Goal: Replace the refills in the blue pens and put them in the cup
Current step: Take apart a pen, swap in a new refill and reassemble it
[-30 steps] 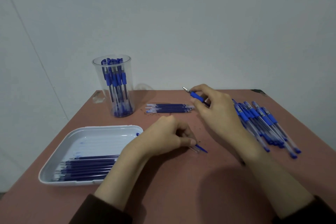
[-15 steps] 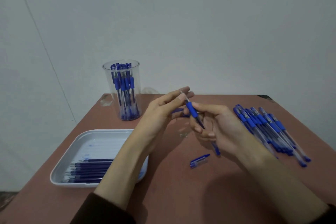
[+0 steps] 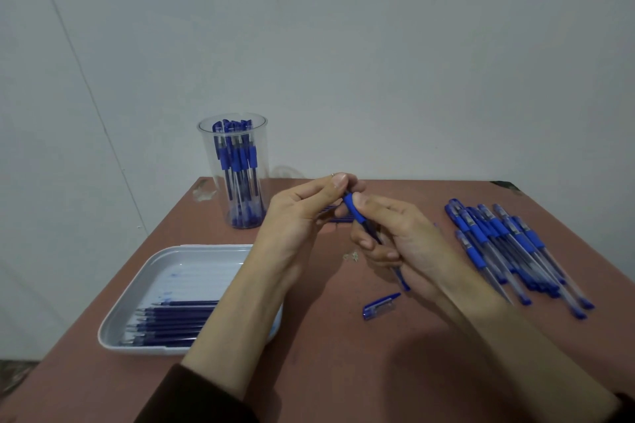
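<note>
The 2 hands meet above the middle of the counter [image 3: 343, 371], both on 1 blue pen [image 3: 354, 208]. The right hand [image 3: 402, 237] wraps its curled fingers round the clear barrel, with the thumb pressed on the blue rubber grip. The pen slants up and away from this hand, and its lower end pokes out below the palm. The left hand [image 3: 302, 213] pinches the pen's tip end between thumb and fingertips, and a bit of metal shows just above the thumbnail. The pen is off the counter, carried only by the 2 hands.

Below the right hand, a blue and clear cap [image 3: 381, 306] lies on the counter by itself. To the right of the right hand, well apart from it, a pile of pens [image 3: 508, 247] lies in rough rows, caps toward the wall. Beyond the left hand, to its left, the clear cup [image 3: 237, 175] stands upright with a cluster of blue pens inside. Under the left forearm sits a white tray [image 3: 192, 271]; dark used refills [image 3: 171, 319] lie side by side along its near edge. Between and behind the 2 hands a few loose refills [image 3: 330, 216] show on the counter, mostly hidden. A small pale scrap [image 3: 352, 256] lies just below the right hand's fingers. Dark sleeves cover both forearms near the bottom edge.
</note>
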A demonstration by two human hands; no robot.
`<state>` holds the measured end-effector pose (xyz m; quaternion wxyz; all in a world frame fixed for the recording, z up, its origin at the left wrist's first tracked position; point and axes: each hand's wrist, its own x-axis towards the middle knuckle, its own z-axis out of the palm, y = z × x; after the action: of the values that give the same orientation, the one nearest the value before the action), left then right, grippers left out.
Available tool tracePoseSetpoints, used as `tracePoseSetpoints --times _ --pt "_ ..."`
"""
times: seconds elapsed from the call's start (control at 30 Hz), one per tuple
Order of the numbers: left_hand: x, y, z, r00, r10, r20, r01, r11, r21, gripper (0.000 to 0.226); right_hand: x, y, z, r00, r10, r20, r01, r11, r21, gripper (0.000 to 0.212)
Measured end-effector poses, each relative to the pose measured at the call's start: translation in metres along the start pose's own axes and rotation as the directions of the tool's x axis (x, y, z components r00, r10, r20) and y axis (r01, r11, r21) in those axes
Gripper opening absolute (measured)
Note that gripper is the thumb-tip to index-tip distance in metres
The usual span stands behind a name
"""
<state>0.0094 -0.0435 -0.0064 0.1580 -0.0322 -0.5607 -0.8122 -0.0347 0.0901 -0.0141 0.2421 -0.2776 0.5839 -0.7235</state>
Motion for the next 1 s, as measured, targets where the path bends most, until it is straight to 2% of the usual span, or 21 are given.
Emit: tracePoseSetpoints --times 0.13,0.23,0.33,0.4,0.5,0.63,0.73,0.87,1.0 --pt "0.002 -0.003 -0.002 0.998 -0.011 -0.056 0.011 1.0 -0.013 0.021 0.001 0.002 0.001 0.993 -0.099 -0.06 0.093 0.99 -0.104 0.018" --pt "0.001 -0.005 0.001 0.997 -0.04 -0.071 0.04 0.999 -0.004 0.032 0.003 0.007 0.004 0.985 -0.147 -0.089 0.135 0.982 -0.129 0.014" --pt "0.001 -0.003 0.006 0.992 -0.121 -0.023 0.12 0.992 -0.024 0.049 0.006 0.01 0.006 0.98 -0.155 -0.122 0.144 0.986 -0.089 0.019" --pt "0.001 -0.001 0.009 0.987 -0.163 0.018 0.164 0.981 -0.1 0.056 0.007 0.01 0.004 0.977 -0.139 -0.161 0.123 0.987 -0.105 0.018" --pt "0.0 0.003 0.008 0.986 -0.165 -0.01 0.16 0.967 -0.198 0.043 0.008 0.01 -0.004 0.967 -0.125 -0.224 0.107 0.99 -0.094 0.018" --pt "0.002 0.0 0.0 0.989 -0.092 -0.112 0.082 0.992 -0.095 0.026 0.009 0.006 -0.008 0.957 -0.116 -0.267 0.095 0.991 -0.089 0.017" --pt "0.003 -0.003 -0.001 0.991 -0.056 -0.12 0.053 0.998 -0.024 0.03 0.009 0.006 -0.009 0.965 -0.1 -0.241 0.075 0.991 -0.111 0.016" --pt "0.002 -0.005 0.001 0.996 -0.02 -0.085 0.016 0.999 -0.046 0.037 0.008 0.006 -0.008 0.984 -0.061 -0.169 0.036 0.988 -0.149 0.017" --pt "0.004 -0.006 -0.001 0.979 0.031 -0.201 -0.029 0.999 0.014 0.029 0.009 0.007 -0.009 0.985 -0.071 -0.155 0.034 0.972 -0.234 0.013"
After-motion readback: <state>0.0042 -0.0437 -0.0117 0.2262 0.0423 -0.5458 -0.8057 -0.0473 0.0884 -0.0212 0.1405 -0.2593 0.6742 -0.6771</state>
